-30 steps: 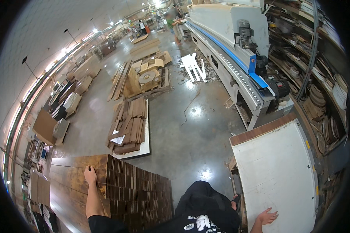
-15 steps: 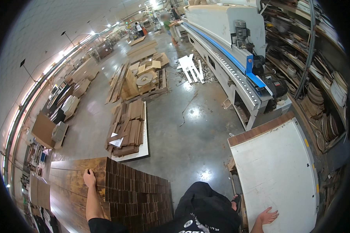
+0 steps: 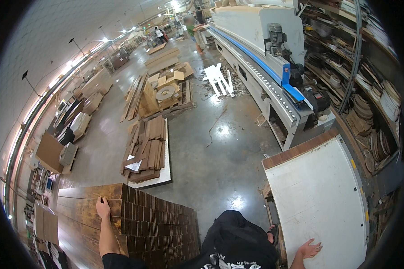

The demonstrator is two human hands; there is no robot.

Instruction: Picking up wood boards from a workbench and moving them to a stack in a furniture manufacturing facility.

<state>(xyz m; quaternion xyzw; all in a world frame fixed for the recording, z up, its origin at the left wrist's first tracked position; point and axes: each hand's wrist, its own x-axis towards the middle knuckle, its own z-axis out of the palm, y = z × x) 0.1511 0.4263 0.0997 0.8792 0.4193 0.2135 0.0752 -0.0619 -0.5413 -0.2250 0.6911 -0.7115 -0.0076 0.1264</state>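
To my left is a tall stack of brown wood-grain boards (image 3: 159, 222), its top panels (image 3: 83, 228) glossy and marked by seams. My left hand (image 3: 103, 207) rests on that top near the far end, its fingers curled in close. Whatever may lie under those fingers is hidden. On my right, a large white board (image 3: 321, 193) with a brown strip (image 3: 300, 149) along its far end lies flat. Over its near part my right hand (image 3: 309, 249) is open, fingers spread and nothing in them. Whether it touches the surface, I cannot tell.
Ahead right stands a long machine (image 3: 256, 74) with a blue rail. Shelves (image 3: 354, 85) of curved pieces line the far right. A pile of brown strips (image 3: 143, 150) lies on the floor ahead, with a loaded pallet (image 3: 184, 101) beyond. Another person (image 3: 195, 33) stands by the machine.
The view has shifted very slightly. Both hands keep nearly the same places, the left on the brown stack and the right over the white board.
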